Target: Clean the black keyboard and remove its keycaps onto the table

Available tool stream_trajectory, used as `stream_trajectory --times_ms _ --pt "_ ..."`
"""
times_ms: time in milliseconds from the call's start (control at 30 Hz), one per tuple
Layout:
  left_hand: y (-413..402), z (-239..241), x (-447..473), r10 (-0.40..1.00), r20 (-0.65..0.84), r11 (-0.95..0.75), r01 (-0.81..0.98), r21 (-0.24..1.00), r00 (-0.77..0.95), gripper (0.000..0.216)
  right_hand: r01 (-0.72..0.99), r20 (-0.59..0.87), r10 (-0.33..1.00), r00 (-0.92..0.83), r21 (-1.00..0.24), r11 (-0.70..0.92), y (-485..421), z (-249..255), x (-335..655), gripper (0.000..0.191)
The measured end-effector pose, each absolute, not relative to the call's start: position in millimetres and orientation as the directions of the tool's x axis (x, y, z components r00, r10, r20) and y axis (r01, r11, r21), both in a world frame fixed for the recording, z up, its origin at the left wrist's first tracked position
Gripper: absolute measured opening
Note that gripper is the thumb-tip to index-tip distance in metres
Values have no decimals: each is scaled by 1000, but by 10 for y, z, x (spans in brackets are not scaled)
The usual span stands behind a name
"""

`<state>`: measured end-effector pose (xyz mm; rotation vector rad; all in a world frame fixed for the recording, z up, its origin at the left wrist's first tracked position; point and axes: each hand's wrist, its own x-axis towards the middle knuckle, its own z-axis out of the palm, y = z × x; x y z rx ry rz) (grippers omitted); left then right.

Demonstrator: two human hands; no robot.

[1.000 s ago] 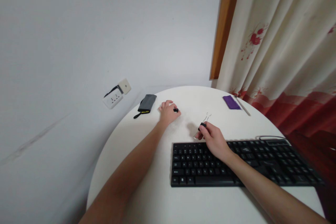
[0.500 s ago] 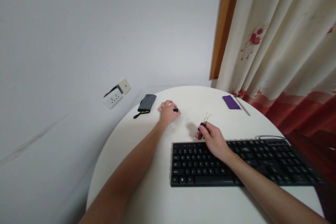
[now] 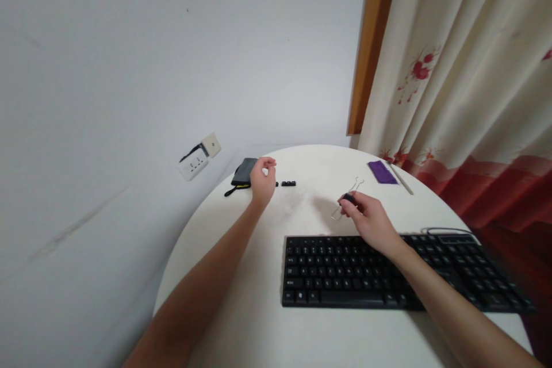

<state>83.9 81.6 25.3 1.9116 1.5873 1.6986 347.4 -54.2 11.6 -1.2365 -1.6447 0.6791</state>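
My left hand (image 3: 263,181) is raised just above the table by the grey pouch (image 3: 244,171), its fingers loosely curled with a gap between thumb and forefinger, and I see nothing in it. Just right of it, small black keycaps (image 3: 288,183) lie in a short row on the table, partly hidden by the hand. My right hand (image 3: 371,219) grips a wire keycap puller (image 3: 347,200) with a black middle part, its thin prongs pointing up and away. That hand hovers over the back edge of the black keyboard (image 3: 336,298).
A purple cloth-like packet (image 3: 382,172) and a thin pale stick (image 3: 401,178) lie at the back right of the round white table (image 3: 241,322). The wall with a socket (image 3: 194,164) is on the left; a flowered curtain (image 3: 418,109) hangs on the right.
My left hand has lifted off the keycaps and moved left toward the pouch, leaving the row in sight. My right hand, still gripping the puller, has shifted slightly right and up.
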Motion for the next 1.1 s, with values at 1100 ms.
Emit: stream_trajectory --times_ms 1100 --pt "-354 12 1447 749 62 -493 491 718 660 5 630 252 941 -225 -700 337 -570 -118 3271 29"
